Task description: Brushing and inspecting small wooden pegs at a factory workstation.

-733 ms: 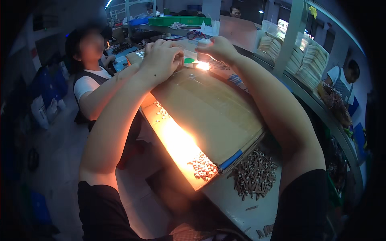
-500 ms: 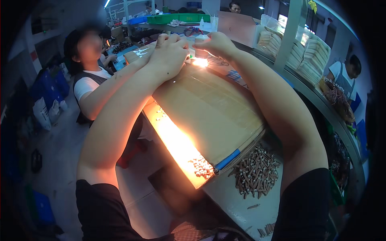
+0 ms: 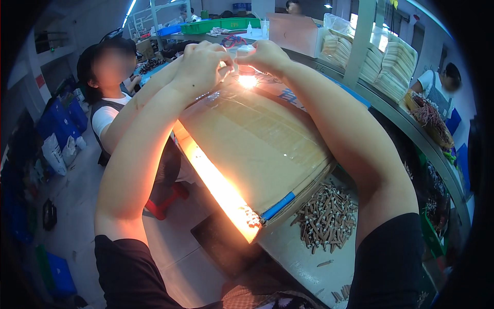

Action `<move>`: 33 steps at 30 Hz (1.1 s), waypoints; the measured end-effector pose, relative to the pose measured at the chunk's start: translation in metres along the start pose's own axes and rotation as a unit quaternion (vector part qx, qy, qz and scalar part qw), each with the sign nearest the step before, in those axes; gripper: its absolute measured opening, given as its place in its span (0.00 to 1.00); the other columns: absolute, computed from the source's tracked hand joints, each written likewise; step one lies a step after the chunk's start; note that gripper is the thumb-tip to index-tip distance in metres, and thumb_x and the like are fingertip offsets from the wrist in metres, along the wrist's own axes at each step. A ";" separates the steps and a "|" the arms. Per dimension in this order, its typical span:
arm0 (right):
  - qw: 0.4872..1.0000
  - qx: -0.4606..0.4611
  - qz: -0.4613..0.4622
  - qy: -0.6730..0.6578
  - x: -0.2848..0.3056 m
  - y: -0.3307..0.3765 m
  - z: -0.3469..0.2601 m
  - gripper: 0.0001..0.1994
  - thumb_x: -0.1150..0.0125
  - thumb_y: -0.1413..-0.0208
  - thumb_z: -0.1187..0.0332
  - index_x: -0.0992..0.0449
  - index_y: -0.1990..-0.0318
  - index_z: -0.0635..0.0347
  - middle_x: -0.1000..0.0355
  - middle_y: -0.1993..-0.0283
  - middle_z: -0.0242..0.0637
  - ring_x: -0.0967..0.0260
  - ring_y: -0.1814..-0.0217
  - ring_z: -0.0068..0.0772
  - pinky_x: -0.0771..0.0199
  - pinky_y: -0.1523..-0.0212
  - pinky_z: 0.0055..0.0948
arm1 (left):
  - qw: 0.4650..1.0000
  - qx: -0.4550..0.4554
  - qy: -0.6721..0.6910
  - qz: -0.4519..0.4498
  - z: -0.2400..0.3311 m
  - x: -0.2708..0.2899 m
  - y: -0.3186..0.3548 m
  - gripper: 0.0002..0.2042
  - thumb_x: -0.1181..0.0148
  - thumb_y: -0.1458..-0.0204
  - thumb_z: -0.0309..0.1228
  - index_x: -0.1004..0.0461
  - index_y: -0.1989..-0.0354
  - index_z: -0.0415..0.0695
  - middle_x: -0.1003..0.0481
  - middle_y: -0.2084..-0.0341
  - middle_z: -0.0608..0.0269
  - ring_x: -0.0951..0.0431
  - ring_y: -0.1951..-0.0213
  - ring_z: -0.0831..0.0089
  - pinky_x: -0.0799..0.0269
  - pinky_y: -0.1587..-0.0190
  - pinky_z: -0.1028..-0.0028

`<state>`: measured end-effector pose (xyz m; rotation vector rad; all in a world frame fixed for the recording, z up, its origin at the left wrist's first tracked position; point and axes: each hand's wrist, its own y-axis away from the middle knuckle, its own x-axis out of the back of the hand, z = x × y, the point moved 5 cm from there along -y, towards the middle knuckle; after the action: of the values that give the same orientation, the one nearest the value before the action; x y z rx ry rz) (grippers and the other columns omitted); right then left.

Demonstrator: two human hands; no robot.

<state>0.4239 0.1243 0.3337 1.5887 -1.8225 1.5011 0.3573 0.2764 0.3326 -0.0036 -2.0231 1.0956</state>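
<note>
At the far end of a brown cardboard sheet or box (image 3: 252,139), both my arms reach forward. My right hand (image 3: 263,55) has its fingers curled against a small pale cylindrical thing (image 3: 245,50), and a bright glow (image 3: 247,81) shines just below. Beside it on the left, my left hand (image 3: 202,66) is closed, fingertips pinched together; what they hold is hidden. Along the cardboard's left side runs a brightly lit strip (image 3: 213,177) with small pieces at its near end. Blue tape (image 3: 278,205) marks the near edge of the cardboard.
A heap of small brown sticks with pale ends (image 3: 327,219) lies on the table to the right. A co-worker (image 3: 110,77) sits at left, an arm stretched behind mine. A metal shelf post (image 3: 361,46), stacked white sheets (image 3: 396,64) and a green tray (image 3: 221,24) stand beyond.
The whole view has shifted slightly, so hands and cardboard appear further left. Less of the lit strip shows beside the cardboard. Both hands remain by the glow.
</note>
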 end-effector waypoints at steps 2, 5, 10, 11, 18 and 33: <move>1.000 0.000 -0.001 0.001 -0.001 0.000 0.001 0.27 0.35 0.67 0.46 0.21 0.68 0.62 0.25 0.64 0.45 0.27 0.61 0.39 0.30 0.60 0.33 | 0.993 0.115 0.035 0.022 -0.014 0.003 -0.004 0.07 0.40 0.56 0.32 0.23 0.70 0.45 0.25 0.68 0.64 0.28 0.61 0.63 0.36 0.56 0.66; 1.000 -0.008 -0.014 -0.008 -0.001 -0.001 0.002 0.27 0.35 0.67 0.46 0.21 0.67 0.62 0.25 0.64 0.45 0.27 0.61 0.39 0.30 0.60 0.33 | 0.989 0.079 0.020 0.125 -0.019 0.015 -0.011 0.09 0.43 0.53 0.37 0.23 0.69 0.46 0.25 0.67 0.58 0.28 0.60 0.58 0.33 0.57 0.62; 0.999 0.010 -0.017 -0.026 0.000 -0.002 0.001 0.29 0.35 0.67 0.48 0.23 0.66 0.69 0.26 0.68 0.46 0.28 0.64 0.36 0.31 0.63 0.31 | 0.972 0.109 0.130 0.159 -0.009 0.030 -0.011 0.10 0.44 0.52 0.38 0.23 0.67 0.46 0.25 0.67 0.56 0.28 0.60 0.57 0.34 0.55 0.63; 1.000 0.008 -0.016 -0.025 0.001 -0.002 0.001 0.29 0.35 0.67 0.48 0.23 0.66 0.69 0.26 0.68 0.46 0.28 0.64 0.36 0.31 0.63 0.31 | 0.965 0.128 0.160 0.163 -0.009 0.031 -0.010 0.10 0.44 0.52 0.38 0.23 0.67 0.46 0.25 0.67 0.56 0.28 0.60 0.57 0.34 0.55 0.63; 1.000 -0.011 -0.020 -0.005 0.004 0.004 -0.003 0.28 0.35 0.67 0.45 0.21 0.69 0.64 0.25 0.67 0.44 0.27 0.64 0.36 0.30 0.63 0.32 | 0.990 0.095 0.059 0.091 0.002 0.019 -0.010 0.11 0.44 0.53 0.40 0.21 0.68 0.48 0.24 0.68 0.59 0.28 0.59 0.59 0.35 0.55 0.61; 1.000 -0.004 0.000 0.003 0.002 0.001 -0.006 0.27 0.34 0.66 0.44 0.21 0.69 0.61 0.24 0.65 0.42 0.26 0.62 0.38 0.29 0.60 0.32 | 0.847 0.390 0.273 -0.237 -0.083 -0.038 0.013 0.18 0.56 0.44 0.42 0.25 0.57 0.45 0.22 0.72 0.55 0.21 0.73 0.65 0.28 0.63 0.69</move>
<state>0.4195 0.1279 0.3373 1.5781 -1.8232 1.4960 0.4329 0.3292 0.3222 0.5175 -0.8999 1.3163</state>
